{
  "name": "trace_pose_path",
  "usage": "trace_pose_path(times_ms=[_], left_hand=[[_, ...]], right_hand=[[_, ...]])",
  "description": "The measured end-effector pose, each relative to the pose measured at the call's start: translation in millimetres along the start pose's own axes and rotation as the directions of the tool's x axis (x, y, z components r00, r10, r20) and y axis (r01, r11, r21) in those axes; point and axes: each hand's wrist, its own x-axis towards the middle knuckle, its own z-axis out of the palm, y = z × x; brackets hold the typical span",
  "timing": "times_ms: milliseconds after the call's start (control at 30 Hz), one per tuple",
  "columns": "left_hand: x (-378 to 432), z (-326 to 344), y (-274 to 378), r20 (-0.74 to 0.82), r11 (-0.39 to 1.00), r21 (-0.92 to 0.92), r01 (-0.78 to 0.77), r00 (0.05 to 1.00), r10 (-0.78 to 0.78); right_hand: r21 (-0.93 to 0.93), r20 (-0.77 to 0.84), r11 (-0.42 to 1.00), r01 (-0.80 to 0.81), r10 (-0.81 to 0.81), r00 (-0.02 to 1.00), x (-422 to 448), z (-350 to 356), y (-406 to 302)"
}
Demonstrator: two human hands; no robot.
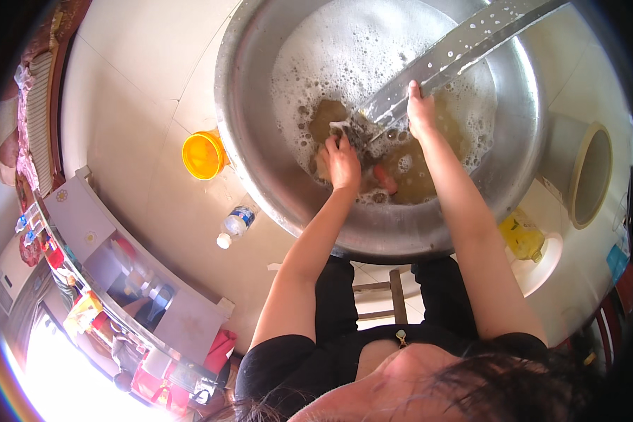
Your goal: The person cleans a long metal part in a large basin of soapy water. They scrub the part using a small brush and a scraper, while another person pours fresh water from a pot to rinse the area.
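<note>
A large round metal basin [253,100] holds brownish water under white suds. A long metal channel or panel [448,50], spotted with foam, slants from the upper right down into the water. My right hand [421,108] grips its lower edge, thumb up on the metal. Near its submerged end, my left hand [340,161] is closed on a wet, dark and whitish scrubbing wad or cloth [356,132]; its exact kind is hard to tell. A reddish object [384,178] lies partly under water just right of my left hand.
Left of the basin, a yellow plastic tub [204,155] and a clear plastic bottle [236,227] are on the tiled floor. At right are a grey bucket [591,174], a yellow liquid bottle [522,235] and a pale bowl [554,258]. A low cabinet [190,327] stands at lower left.
</note>
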Motion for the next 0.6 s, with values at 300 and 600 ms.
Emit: trace_pose_path(times_ms=[300,600], left_hand=[[18.1,-14.2,-17.7,0.368,0.960,0.119,-0.255,0.909,0.196],[38.2,-26.2,-22.5,0.649,0.817,0.254,-0.517,0.718,0.252]], right_hand=[[-0.110,-0.022,0.993,0.046,-0.049,0.999,-9.1,-1.3,-0.9],[-0.167,-0.040,0.985,0.050,-0.057,0.998,-16.7,5.5,-4.5]])
